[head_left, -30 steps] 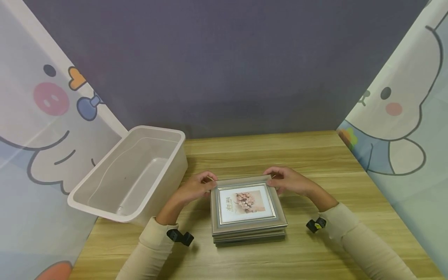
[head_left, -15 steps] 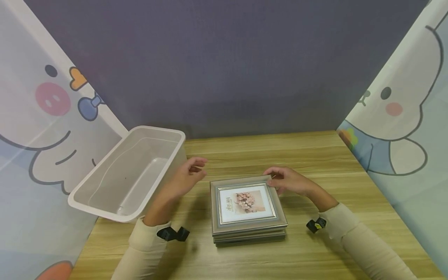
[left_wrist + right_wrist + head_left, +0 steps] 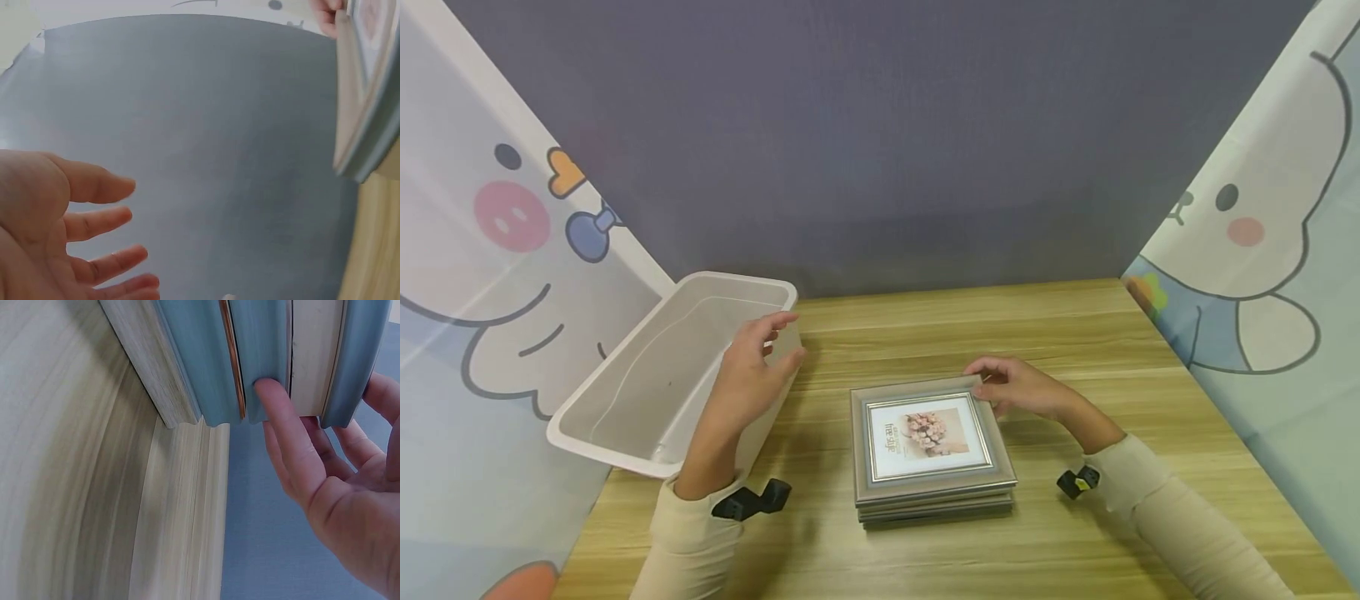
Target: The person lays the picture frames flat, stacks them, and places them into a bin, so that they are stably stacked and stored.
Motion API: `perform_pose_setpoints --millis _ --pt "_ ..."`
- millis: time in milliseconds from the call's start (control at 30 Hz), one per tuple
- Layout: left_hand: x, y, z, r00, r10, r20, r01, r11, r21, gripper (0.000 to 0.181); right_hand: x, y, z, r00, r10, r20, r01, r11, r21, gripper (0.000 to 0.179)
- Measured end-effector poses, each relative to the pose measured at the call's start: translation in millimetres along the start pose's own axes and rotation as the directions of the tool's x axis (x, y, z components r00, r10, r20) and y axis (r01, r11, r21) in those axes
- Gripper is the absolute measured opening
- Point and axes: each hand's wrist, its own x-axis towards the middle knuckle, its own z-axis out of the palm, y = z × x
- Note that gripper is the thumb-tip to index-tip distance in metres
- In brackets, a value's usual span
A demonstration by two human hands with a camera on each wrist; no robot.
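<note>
A stack of several picture frames [image 3: 925,504] lies on the table, silver-beige, the top one showing a flower print. My right hand [image 3: 1018,387] holds the far right corner of this stack, thumb on the top frame. In the right wrist view, one finger of the right hand [image 3: 350,494] presses against the side of the stacked frames [image 3: 262,356]. My left hand [image 3: 750,375] hovers in front of the right wall of the white plastic bin [image 3: 730,279], fingers spread and holding nothing. The left wrist view shows the same left hand [image 3: 69,231], apart from the frames [image 3: 353,94].
The bin stands left of the frames, against the left curtain. A wood-grain table [image 3: 1075,333] extends round the stack. A dark grey panel [image 3: 880,142] closes off the back, and cartoon-printed curtains [image 3: 1262,275] flank both sides.
My left hand has let go of the far left corner of the frames and moved left to the bin. The right hand and the stack have stayed put.
</note>
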Motion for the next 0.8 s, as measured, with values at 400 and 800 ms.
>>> perform_pose_setpoints --millis 400,800 --pt "-0.3 -7.3 -15.0 0.994 -0.105 -0.022 0.107 0.988 0.116 0.058 0.5 0.3 -0.5 1.000 0.014 -0.006 -0.014 1.000 -0.001 0.040" --pt "1.4 -16.2 -12.9 0.980 -0.198 -0.022 0.198 0.950 0.240 0.063 -0.2 -3.1 0.6 1.000 0.015 -0.012 -0.015 1.000 -0.010 0.040"
